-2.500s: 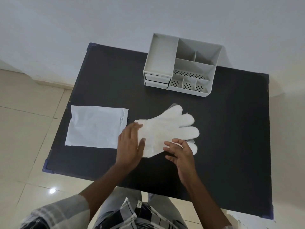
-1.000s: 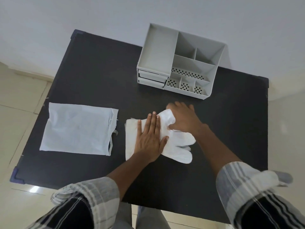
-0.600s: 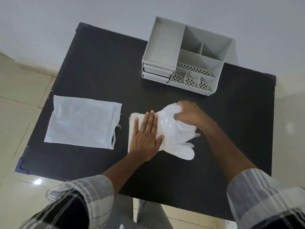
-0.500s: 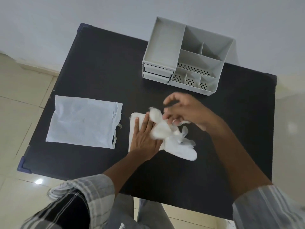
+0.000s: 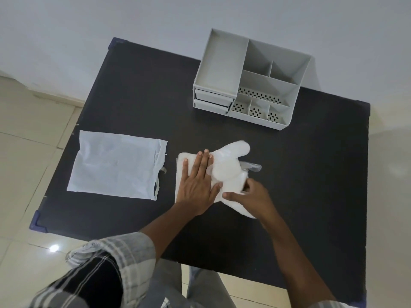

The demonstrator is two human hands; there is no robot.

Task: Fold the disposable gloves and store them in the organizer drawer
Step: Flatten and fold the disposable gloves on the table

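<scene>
A stack of thin white disposable gloves (image 5: 229, 170) lies in the middle of the black table (image 5: 311, 174), its finger end partly folded back over the palm. My left hand (image 5: 198, 181) rests flat, fingers spread, on the cuff end of the gloves. My right hand (image 5: 251, 194) pinches the lower finger part of the gloves at their right side. One glove thumb sticks up toward the far side. The grey organizer (image 5: 251, 85) stands at the back of the table, and its two small drawers (image 5: 212, 101) at the front left are closed.
A flat white plastic bag (image 5: 115, 165) lies to the left of the gloves, close to the table's left edge. Beyond the table are a tiled floor (image 5: 22, 130) and a white wall. The table's near edge is by my legs.
My right hand lifted the glove fingers, folded them back toward the cuff, then moved down to the lower fingers. My left hand stayed flat on the cuff.
</scene>
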